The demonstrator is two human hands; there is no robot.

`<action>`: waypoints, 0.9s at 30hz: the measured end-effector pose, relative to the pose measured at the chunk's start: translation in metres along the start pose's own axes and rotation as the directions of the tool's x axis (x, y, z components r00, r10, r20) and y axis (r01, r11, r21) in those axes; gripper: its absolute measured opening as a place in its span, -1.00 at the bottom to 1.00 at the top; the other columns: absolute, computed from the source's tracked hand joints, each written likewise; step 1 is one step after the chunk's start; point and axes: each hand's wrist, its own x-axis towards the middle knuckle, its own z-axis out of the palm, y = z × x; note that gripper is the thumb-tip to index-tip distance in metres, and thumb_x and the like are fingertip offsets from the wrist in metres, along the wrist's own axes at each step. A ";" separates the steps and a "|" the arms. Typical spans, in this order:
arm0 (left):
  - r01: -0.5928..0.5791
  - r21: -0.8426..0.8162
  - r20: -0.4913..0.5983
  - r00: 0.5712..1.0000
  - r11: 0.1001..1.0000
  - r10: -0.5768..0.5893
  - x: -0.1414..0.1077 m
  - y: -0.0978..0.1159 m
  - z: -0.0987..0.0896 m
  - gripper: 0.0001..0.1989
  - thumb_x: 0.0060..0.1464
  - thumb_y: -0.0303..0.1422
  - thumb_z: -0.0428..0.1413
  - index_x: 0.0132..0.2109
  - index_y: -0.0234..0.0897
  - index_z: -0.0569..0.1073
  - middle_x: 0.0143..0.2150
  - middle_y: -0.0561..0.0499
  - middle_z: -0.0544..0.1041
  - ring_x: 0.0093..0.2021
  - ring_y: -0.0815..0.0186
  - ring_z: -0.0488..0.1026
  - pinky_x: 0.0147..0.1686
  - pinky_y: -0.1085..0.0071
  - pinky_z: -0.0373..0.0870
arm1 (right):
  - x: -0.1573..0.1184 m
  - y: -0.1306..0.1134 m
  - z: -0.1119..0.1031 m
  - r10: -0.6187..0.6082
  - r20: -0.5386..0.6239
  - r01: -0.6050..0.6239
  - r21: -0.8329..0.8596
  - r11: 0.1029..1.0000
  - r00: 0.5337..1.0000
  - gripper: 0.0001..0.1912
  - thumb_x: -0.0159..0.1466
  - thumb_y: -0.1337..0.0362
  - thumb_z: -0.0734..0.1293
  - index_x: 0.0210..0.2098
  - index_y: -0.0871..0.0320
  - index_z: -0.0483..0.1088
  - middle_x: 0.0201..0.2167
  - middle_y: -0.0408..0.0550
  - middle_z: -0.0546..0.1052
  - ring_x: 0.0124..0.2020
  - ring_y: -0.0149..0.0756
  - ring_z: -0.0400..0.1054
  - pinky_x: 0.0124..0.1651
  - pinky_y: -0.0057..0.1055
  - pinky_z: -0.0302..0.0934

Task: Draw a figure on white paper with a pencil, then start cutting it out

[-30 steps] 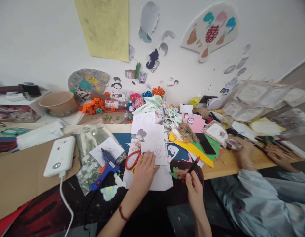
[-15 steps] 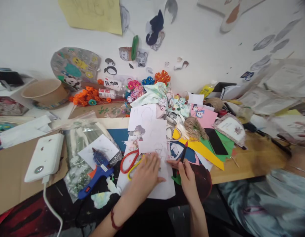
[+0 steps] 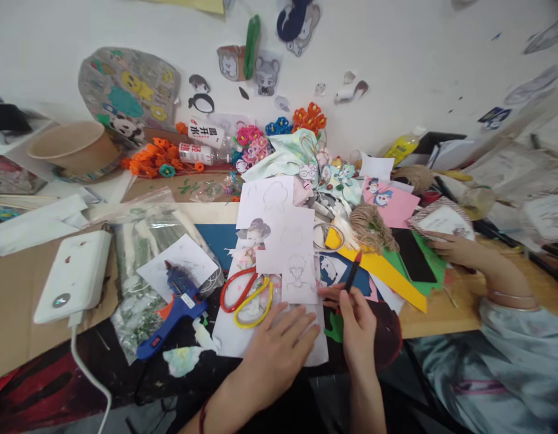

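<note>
As the left hand (image 3: 281,342) lies flat, fingers loosely spread, over white paper sheet (image 3: 229,337), right hand (image 3: 358,316) grips slim black red-tipped pen (image 3: 353,271); pencil-sketched white paper piece (image 3: 301,282) just beyond left hand; steady palm should prevent slipping.

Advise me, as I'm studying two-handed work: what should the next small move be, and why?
Perhaps slide the left hand up to steady the figure sketch: that hand lies spread just below the sketch, while the right hand, holding the pen, is by its right edge.
</note>
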 end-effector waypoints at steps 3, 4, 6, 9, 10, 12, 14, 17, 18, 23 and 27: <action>-0.030 0.079 -0.046 0.998 0.996 0.034 0.000 0.013 0.012 -0.74 0.33 -0.39 0.04 0.08 -0.18 0.54 0.16 0.09 0.56 0.16 0.29 0.44 0.35 0.20 0.09 | -0.002 -0.002 0.007 -0.027 -0.140 0.034 0.044 0.998 0.990 -0.69 0.34 0.00 0.36 -0.16 0.14 0.44 -0.31 -0.01 0.66 -0.31 -0.17 0.57 -0.21 -0.26 0.47; -0.040 0.095 -0.058 0.997 0.995 0.046 0.001 0.018 0.015 -0.73 0.33 -0.39 0.02 0.07 -0.19 0.55 0.16 0.07 0.57 0.15 0.27 0.44 0.32 0.20 0.12 | -0.002 -0.003 0.009 -0.030 -0.182 0.041 0.058 0.998 0.983 -0.70 0.35 0.01 0.37 -0.17 0.14 0.44 -0.34 -0.02 0.66 -0.34 -0.19 0.57 -0.23 -0.27 0.46; -0.055 0.135 -0.053 0.997 0.989 0.062 0.003 0.025 0.021 -0.69 0.34 -0.39 -0.02 0.09 -0.23 0.55 0.16 0.02 0.56 0.15 0.24 0.45 0.27 0.20 0.19 | -0.001 -0.004 0.010 -0.026 -0.246 0.050 0.090 0.995 0.969 -0.71 0.35 0.04 0.37 -0.18 0.16 0.43 -0.37 -0.03 0.66 -0.38 -0.23 0.55 -0.26 -0.30 0.44; -0.069 0.186 -0.025 0.997 0.980 0.074 0.007 0.032 0.028 -0.67 0.33 -0.39 -0.03 0.08 -0.29 0.56 0.16 -0.04 0.56 0.16 0.18 0.45 0.24 0.20 0.22 | 0.003 -0.006 0.008 -0.042 -0.312 0.089 0.137 0.987 0.949 -0.73 0.31 0.08 0.41 -0.21 0.19 0.48 -0.39 -0.05 0.65 -0.40 -0.29 0.53 -0.28 -0.37 0.39; -0.072 0.200 -0.027 0.997 0.977 0.078 0.008 0.033 0.029 -0.67 0.32 -0.39 -0.03 0.08 -0.30 0.57 0.16 -0.05 0.57 0.15 0.17 0.45 0.24 0.20 0.22 | 0.005 -0.006 0.006 -0.056 -0.332 0.109 0.143 0.984 0.942 -0.73 0.29 0.10 0.43 -0.21 0.20 0.51 -0.39 -0.06 0.64 -0.39 -0.31 0.52 -0.28 -0.39 0.38; -0.079 0.220 -0.040 0.995 0.972 0.090 0.010 0.033 0.032 -0.66 0.31 -0.38 -0.03 0.07 -0.32 0.57 0.15 -0.07 0.58 0.13 0.17 0.46 0.21 0.21 0.24 | 0.008 -0.007 0.001 -0.081 -0.355 0.140 0.142 0.980 0.931 -0.74 0.23 0.15 0.48 -0.20 0.21 0.55 -0.39 -0.08 0.64 -0.38 -0.33 0.51 -0.25 -0.41 0.36; -0.088 0.225 -0.073 0.992 0.971 0.106 0.012 0.033 0.034 -0.65 0.30 -0.39 -0.04 0.05 -0.34 0.58 0.10 -0.11 0.60 0.08 0.19 0.48 0.16 0.24 0.28 | 0.012 -0.009 -0.004 -0.095 -0.354 0.151 0.136 0.979 0.931 -0.70 0.21 0.17 0.50 -0.14 0.21 0.57 -0.38 -0.07 0.64 -0.39 -0.34 0.50 -0.24 -0.39 0.36; -0.123 0.216 -0.110 0.983 0.969 0.149 0.017 0.030 0.038 -0.68 0.27 -0.39 0.00 -0.02 -0.39 0.60 0.00 -0.15 0.63 -0.01 0.20 0.50 0.07 0.27 0.34 | 0.017 -0.019 -0.008 -0.119 -0.318 0.173 0.146 0.974 0.940 -0.57 0.23 0.16 0.49 0.05 0.18 0.51 -0.31 -0.02 0.64 -0.43 -0.31 0.51 -0.32 -0.35 0.36; -0.135 0.215 -0.108 0.981 0.967 0.161 0.019 0.030 0.038 -0.69 0.25 -0.39 0.01 -0.04 -0.40 0.61 -0.02 -0.16 0.64 -0.04 0.21 0.51 0.04 0.28 0.35 | 0.018 -0.023 -0.008 -0.139 -0.310 0.193 0.151 0.969 0.941 -0.50 0.24 0.18 0.49 0.14 0.14 0.45 -0.26 0.00 0.64 -0.45 -0.31 0.51 -0.36 -0.35 0.35; -0.155 0.207 -0.073 0.982 0.966 0.173 0.025 0.026 0.036 -0.69 0.24 -0.38 0.04 -0.01 -0.43 0.59 -0.07 -0.16 0.63 -0.12 0.24 0.51 -0.03 0.30 0.38 | 0.022 -0.034 -0.008 -0.237 -0.292 0.286 0.138 0.948 0.927 -0.28 0.21 0.30 0.49 0.31 -0.15 0.25 0.04 0.02 0.55 -0.44 -0.32 0.52 -0.47 -0.40 0.33; -0.108 0.202 -0.095 0.987 0.973 0.130 0.028 0.026 0.036 -0.65 0.29 -0.39 -0.03 0.04 -0.39 0.58 0.05 -0.16 0.61 -0.04 0.24 0.51 0.01 0.30 0.36 | 0.020 -0.027 -0.013 -0.208 -0.300 0.261 0.150 0.954 0.931 -0.59 0.34 0.21 0.37 0.18 -0.02 0.42 0.16 0.12 0.48 -0.28 -0.24 0.56 -0.40 -0.36 0.37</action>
